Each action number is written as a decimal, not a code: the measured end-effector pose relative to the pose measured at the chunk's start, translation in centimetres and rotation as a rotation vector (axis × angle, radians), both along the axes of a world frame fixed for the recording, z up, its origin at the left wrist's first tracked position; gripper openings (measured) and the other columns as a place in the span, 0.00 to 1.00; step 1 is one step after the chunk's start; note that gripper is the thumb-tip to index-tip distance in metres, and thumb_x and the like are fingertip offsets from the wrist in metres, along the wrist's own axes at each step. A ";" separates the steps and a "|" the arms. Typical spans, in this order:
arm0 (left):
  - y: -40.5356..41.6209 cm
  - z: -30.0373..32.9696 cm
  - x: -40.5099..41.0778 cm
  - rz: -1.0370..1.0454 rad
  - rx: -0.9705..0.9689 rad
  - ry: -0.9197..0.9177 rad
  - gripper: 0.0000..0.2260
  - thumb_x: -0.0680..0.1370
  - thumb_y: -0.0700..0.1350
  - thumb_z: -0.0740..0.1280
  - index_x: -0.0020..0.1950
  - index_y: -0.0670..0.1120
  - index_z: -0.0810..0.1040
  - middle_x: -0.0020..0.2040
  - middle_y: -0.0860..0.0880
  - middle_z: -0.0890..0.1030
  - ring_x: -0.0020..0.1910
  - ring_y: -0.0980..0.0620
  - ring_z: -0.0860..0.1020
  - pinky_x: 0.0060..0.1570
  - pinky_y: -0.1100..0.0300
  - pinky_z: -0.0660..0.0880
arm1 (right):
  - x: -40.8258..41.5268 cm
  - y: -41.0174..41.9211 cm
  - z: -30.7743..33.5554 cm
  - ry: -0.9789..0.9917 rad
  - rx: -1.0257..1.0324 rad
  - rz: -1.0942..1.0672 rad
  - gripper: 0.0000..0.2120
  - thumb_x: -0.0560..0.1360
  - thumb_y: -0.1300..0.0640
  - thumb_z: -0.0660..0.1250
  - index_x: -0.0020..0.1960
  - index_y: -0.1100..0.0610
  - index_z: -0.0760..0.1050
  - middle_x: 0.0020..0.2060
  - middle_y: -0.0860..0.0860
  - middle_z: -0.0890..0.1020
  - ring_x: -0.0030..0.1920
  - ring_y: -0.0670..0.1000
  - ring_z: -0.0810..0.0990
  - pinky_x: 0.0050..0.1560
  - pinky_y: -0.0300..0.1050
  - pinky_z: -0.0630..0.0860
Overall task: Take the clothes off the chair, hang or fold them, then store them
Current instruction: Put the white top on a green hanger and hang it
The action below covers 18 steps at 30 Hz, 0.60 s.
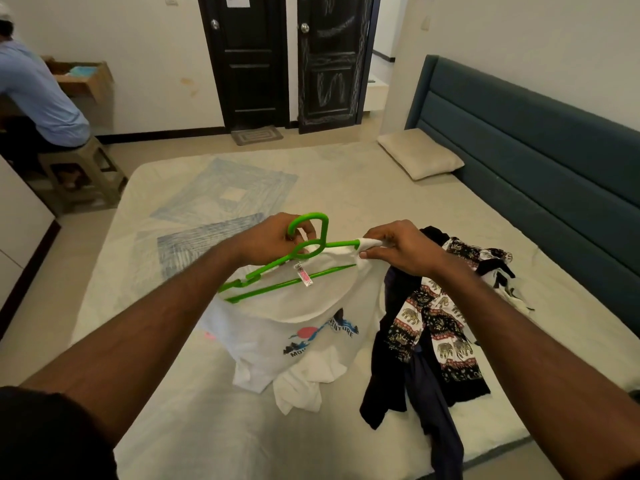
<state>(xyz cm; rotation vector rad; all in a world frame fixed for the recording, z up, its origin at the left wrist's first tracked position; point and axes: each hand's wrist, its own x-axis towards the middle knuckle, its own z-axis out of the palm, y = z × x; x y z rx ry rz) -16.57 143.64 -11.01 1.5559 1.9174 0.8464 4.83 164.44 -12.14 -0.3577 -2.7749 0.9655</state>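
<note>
A green plastic hanger (277, 268) is held up over the bed. My left hand (273, 242) grips it at the neck below the hook. A white T-shirt (304, 327) with a mountain print hangs from the hanger's right arm and droops onto the bed. My right hand (398, 247) pinches the shirt's fabric at the hanger's right end. A pile of dark and elephant-patterned clothes (429, 327) lies on the bed to the right of the shirt.
The bed (329, 188) has a cream sheet, a pillow (420, 152) at the far right and a teal headboard (540, 140). A person (34, 95) sits on a stool (83, 171) at the far left. Two dark doors (287, 60) stand beyond.
</note>
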 end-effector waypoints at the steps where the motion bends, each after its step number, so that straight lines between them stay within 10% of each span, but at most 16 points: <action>1: -0.6 0.0 -0.1 0.023 -0.047 -0.117 0.07 0.78 0.39 0.73 0.55 0.46 0.81 0.46 0.45 0.84 0.43 0.50 0.84 0.40 0.54 0.80 | 0.0 -0.1 -0.1 -0.004 0.007 -0.006 0.08 0.76 0.52 0.74 0.54 0.53 0.86 0.47 0.48 0.86 0.47 0.47 0.83 0.49 0.54 0.80; 4: -2.7 -0.1 -0.7 0.106 -0.216 -0.330 0.13 0.80 0.45 0.71 0.63 0.47 0.76 0.55 0.43 0.83 0.51 0.43 0.85 0.48 0.44 0.82 | 0.0 -0.3 -0.7 -0.013 0.026 -0.018 0.08 0.76 0.52 0.74 0.54 0.53 0.85 0.46 0.48 0.86 0.47 0.48 0.83 0.48 0.53 0.80; 8: -6.3 -1.4 -2.2 0.145 -0.329 -0.157 0.37 0.67 0.79 0.60 0.57 0.50 0.83 0.52 0.51 0.86 0.51 0.52 0.84 0.56 0.52 0.79 | -0.2 -0.7 -1.5 -0.006 0.058 -0.027 0.05 0.77 0.51 0.74 0.51 0.51 0.85 0.44 0.47 0.85 0.45 0.48 0.81 0.44 0.50 0.78; 18: -21.3 -4.9 -3.7 0.364 -0.161 -0.112 0.23 0.68 0.51 0.76 0.62 0.50 0.80 0.57 0.55 0.83 0.57 0.58 0.81 0.58 0.60 0.76 | -5.1 -5.5 -2.5 -0.008 0.023 0.108 0.05 0.77 0.54 0.74 0.49 0.55 0.86 0.42 0.48 0.86 0.42 0.50 0.82 0.44 0.55 0.79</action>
